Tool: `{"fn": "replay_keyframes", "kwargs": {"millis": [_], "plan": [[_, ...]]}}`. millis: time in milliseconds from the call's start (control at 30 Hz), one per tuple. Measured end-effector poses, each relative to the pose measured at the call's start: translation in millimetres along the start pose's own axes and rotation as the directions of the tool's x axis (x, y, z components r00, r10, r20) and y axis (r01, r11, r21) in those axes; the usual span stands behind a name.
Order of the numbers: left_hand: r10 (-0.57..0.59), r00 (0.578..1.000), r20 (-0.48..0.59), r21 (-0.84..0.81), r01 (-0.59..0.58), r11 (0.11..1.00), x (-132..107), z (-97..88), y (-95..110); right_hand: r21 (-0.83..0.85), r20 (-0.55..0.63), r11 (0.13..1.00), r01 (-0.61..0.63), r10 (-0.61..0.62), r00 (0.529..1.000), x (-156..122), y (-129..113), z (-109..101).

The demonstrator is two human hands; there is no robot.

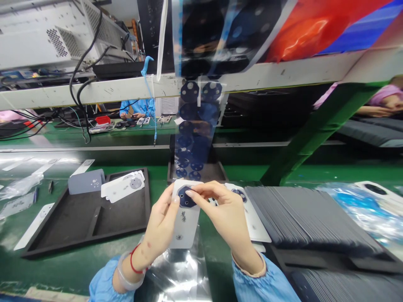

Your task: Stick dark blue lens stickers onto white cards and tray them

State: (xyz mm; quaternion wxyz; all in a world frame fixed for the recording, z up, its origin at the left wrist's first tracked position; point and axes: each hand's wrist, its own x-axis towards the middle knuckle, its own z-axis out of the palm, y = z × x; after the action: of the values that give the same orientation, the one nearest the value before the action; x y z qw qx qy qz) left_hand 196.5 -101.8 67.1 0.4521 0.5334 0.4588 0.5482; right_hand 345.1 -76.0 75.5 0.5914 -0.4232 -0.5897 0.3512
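Above grn bench, L hand holds wht panel, R hand pinched at its dk patch.

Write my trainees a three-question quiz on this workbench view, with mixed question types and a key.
1. Multiple choice: what does the left hand hold?
A) a screwdriver
B) a white phone back panel
C) a cup

2. True or false: a red bracelet is worn on that same arm.

3. Fill the gap: the packed row of grey panels lies to the ___ of the right hand.

Key: 1. B; 2. True; 3. right
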Motion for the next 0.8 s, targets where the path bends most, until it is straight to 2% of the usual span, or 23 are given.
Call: {"fn": "replay_keyframes", "kwargs": {"millis": [67, 167, 233, 300, 333, 400, 467, 500, 600, 733, 800], "plan": [[0.007, 1.000, -0.027, -0.019, -0.007, 1.000, 0, 3.5, -4, -0.118, -0.046, 0.987, 0.108, -0.114, 0.992, -3, 3, 5], [-0.008, 0.995, -0.099, -0.107, -0.003, 0.994, 3, 7.8, -11, -0.318, -0.121, 0.916, 0.243, -0.294, 0.948, -7, 10, 16], [-0.032, 0.990, -0.136, -0.159, 0.010, 0.987, 5, 9.0, -14, -0.366, -0.181, 0.898, 0.243, -0.325, 0.928, -7, 15, 20], [-0.045, 0.989, -0.143, -0.178, 0.019, 0.984, 7, 9.4, -16, -0.299, -0.209, 0.934, 0.195, -0.263, 0.942, -3, 19, 21], [-0.044, 0.989, -0.138, -0.178, 0.019, 0.984, 8, 9.5, -16, -0.218, -0.175, 0.963, 0.156, -0.196, 0.965, 0, 20, 20], [-0.033, 0.992, -0.118, -0.167, 0.013, 0.986, 8, 9.7, -17, -0.014, 0.003, 1.000, 0.018, -0.018, 1.000, 5, 23, 18], [-0.025, 0.994, -0.105, -0.152, 0.009, 0.988, 8, 9.6, -17, 0.143, 0.166, 0.979, -0.144, 0.119, 0.979, 7, 26, 16], [-0.028, 0.995, -0.100, -0.148, 0.013, 0.989, 8, 9.3, -17, 0.193, 0.199, 0.962, -0.193, 0.154, 0.968, 8, 27, 16], [-0.042, 0.994, -0.103, -0.173, 0.024, 0.985, 7, 7.3, -15, 0.274, 0.231, 0.938, -0.212, 0.150, 0.961, 8, 29, 13], [-0.072, 0.989, -0.126, -0.248, 0.039, 0.968, 9, 2.5, -15, 0.345, 0.408, 0.903, -0.256, 0.101, 0.908, 10, 28, 10], [-0.074, 0.983, -0.167, -0.280, 0.025, 0.960, 13, -0.4, -17, 0.351, 0.446, 0.908, -0.228, 0.052, 0.894, 8, 27, 12]]}}
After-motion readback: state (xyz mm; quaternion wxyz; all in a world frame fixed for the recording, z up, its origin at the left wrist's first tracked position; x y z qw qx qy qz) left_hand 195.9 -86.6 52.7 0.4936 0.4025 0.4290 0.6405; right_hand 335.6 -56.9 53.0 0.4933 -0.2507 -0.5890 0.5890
